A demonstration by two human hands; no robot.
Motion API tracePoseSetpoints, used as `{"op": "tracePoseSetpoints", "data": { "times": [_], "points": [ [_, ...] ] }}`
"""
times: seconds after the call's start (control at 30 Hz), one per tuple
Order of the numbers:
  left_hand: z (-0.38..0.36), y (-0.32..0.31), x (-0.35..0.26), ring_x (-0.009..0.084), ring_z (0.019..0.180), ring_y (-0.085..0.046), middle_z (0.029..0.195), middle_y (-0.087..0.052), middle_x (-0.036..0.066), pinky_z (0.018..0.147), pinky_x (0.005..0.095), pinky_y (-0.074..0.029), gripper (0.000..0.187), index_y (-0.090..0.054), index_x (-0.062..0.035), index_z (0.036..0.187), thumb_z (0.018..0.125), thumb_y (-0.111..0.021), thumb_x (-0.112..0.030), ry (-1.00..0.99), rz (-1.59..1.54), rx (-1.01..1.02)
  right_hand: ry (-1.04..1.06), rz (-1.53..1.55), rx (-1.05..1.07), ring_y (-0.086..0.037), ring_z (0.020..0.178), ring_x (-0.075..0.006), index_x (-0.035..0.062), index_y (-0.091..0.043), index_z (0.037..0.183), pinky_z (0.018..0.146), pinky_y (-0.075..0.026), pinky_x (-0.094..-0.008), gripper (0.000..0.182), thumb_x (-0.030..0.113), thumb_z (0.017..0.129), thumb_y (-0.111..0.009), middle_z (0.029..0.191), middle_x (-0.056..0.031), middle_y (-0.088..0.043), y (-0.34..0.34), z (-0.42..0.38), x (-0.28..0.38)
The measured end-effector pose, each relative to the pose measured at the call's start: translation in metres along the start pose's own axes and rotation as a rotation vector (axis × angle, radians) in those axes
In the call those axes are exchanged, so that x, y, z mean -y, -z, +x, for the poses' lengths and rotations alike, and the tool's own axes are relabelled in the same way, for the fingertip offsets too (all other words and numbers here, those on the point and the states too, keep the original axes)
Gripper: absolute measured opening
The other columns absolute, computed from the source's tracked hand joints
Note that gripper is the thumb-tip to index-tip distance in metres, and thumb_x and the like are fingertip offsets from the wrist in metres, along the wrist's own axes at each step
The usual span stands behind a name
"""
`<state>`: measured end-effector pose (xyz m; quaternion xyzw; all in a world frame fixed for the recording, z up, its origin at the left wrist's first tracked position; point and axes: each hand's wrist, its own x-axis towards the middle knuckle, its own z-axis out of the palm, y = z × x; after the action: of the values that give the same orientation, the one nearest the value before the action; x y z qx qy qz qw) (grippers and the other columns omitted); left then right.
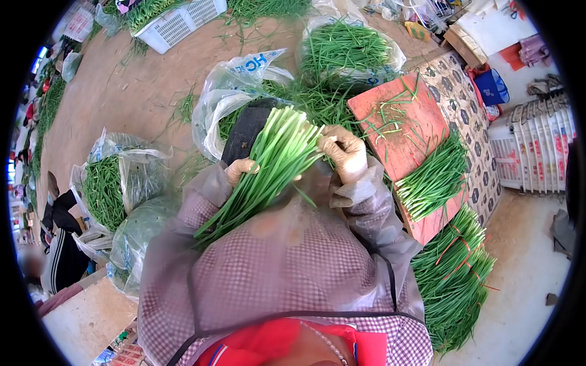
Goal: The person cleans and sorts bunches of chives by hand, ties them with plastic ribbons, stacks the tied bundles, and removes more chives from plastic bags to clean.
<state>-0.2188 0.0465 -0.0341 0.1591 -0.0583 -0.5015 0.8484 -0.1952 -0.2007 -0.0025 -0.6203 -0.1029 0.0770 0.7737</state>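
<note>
In the head view I hold a bunch of garlic chives [268, 155] slanted across my lap, pale stalk ends up and green leaves trailing down to the left. My left hand [242, 171] is closed round the bunch's left side, most of its fingers hidden behind the leaves. My right hand [345, 154], in a dirty glove, pinches at the pale stalks on the right edge. To the right of it, a red board [400, 113] carries loose leaf scraps and a laid-out pile of chives [433, 177].
Tied chives [455, 274] lie right of my lap. Open plastic bags of chives stand ahead [348, 49] and to the left [102, 189]. White crates stand at far right [531, 146] and back left [180, 27]. Another person's striped dark sleeve [64, 256] shows at left.
</note>
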Motion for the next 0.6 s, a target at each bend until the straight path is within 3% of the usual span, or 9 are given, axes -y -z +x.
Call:
{"op": "tracePoseSetpoints", "data": {
  "times": [0.07,0.1,0.17,0.27,0.4,0.47,0.5,0.57,0.6],
  "points": [
    [-0.001,-0.006,0.0,0.0294,0.092,-0.064,0.128,-0.044,0.032,0.077,0.035,-0.055,0.074,-0.033,0.0009,0.138,0.075,-0.06,-0.029,-0.056,0.036,-0.095,0.145,-0.079,-0.129,-0.057,0.083,-0.0162,0.0015,-0.063,0.082,0.075,-0.047,-0.0279,0.005,0.002,0.085,-0.059,0.1,-0.0112,-0.061,0.011,0.005,0.003],
    [-0.003,-0.003,0.0,0.0294,0.092,-0.064,0.128,-0.044,0.032,0.077,0.035,-0.055,0.074,-0.033,0.0009,0.138,0.075,-0.06,-0.029,-0.057,0.036,-0.096,0.293,-0.021,-0.231,-0.057,0.083,-0.0168,0.0027,-0.063,0.08,0.073,-0.047,-0.0278,0.006,0.002,0.084,-0.059,0.096,-0.0107,-0.062,0.017,0.009,0.009],
    [-0.008,0.006,0.001,0.0305,0.091,-0.063,0.128,-0.044,0.031,0.078,0.0364,-0.054,0.074,-0.033,0.0005,0.138,0.075,-0.061,-0.029,-0.034,0.057,-0.19,0.325,-0.139,-0.551,-0.056,0.07,-0.0132,0.0023,-0.063,0.077,0.065,-0.045,-0.0257,0.011,0.003,0.086,-0.058,0.076,-0.0076,-0.064,0.039,0.013,0.038],
    [-0.01,0.014,-0.001,0.0316,0.091,-0.063,0.128,-0.045,0.03,0.08,0.0381,-0.054,0.074,-0.034,-0.0003,0.137,0.075,-0.062,-0.027,0.002,-0.068,-0.142,0.514,-0.165,-0.988,-0.054,0.065,-0.0112,0.0011,-0.064,0.086,0.061,-0.043,-0.0244,0.012,0.01,0.09,-0.056,0.074,-0.0057,-0.063,0.09,0.02,0.062],
    [-0.01,0.02,-0.001,0.0331,0.092,-0.062,0.129,-0.044,0.03,0.082,0.04,-0.053,0.073,-0.035,-0.001,0.137,0.075,-0.063,-0.026,0.024,-0.125,-0.151,0.705,-0.448,-0.962,-0.054,0.068,-0.0116,0.0007,-0.062,0.085,0.061,-0.045,-0.0261,0.006,0.006,0.087,-0.06,0.077,-0.0061,-0.061,0.141,0.01,0.053],
    [-0.01,0.022,0.001,0.0333,0.091,-0.062,0.129,-0.044,0.03,0.082,0.0402,-0.053,0.074,-0.035,-0.0011,0.137,0.074,-0.064,-0.026,0.002,-0.183,-0.107,0.635,-0.927,-1.023,-0.055,0.069,-0.0135,0.0024,-0.062,0.085,0.06,-0.046,-0.0275,0.003,0.004,0.083,-0.064,0.077,-0.0064,-0.06,0.163,0.002,0.031],
    [-0.01,0.019,0.001,0.0333,0.091,-0.062,0.129,-0.044,0.03,0.082,0.0402,-0.053,0.074,-0.035,-0.0011,0.137,0.074,-0.064,-0.026,0.001,-0.183,-0.109,0.597,-1.269,-0.968,-0.057,0.069,-0.0183,0.0037,-0.061,0.082,0.063,-0.049,-0.031,0.004,0.006,0.085,-0.06,0.081,-0.0082,-0.062,0.167,0.0,0.025],
    [-0.009,0.011,-0.002,0.0333,0.089,-0.062,0.128,-0.045,0.029,0.08,0.0408,-0.053,0.073,-0.036,-0.0008,0.137,0.074,-0.065,-0.027,-0.027,-0.13,-0.154,0.184,-1.523,-0.694,-0.059,0.073,-0.0238,0.0046,-0.062,0.087,0.066,-0.05,-0.033,0.005,0.005,0.081,-0.062,0.089,-0.0117,-0.062,0.171,-0.01,-0.003],
    [-0.008,0.01,-0.003,0.0333,0.089,-0.062,0.128,-0.045,0.029,0.08,0.0408,-0.053,0.073,-0.036,-0.0008,0.137,0.074,-0.065,-0.027,-0.027,-0.128,-0.154,0.297,-1.544,-0.503,-0.06,0.075,-0.0252,0.0055,-0.063,0.089,0.066,-0.05,-0.0343,0.01,0.006,0.079,-0.064,0.09,-0.0117,-0.062,0.154,-0.012,-0.005]
  ]
}}
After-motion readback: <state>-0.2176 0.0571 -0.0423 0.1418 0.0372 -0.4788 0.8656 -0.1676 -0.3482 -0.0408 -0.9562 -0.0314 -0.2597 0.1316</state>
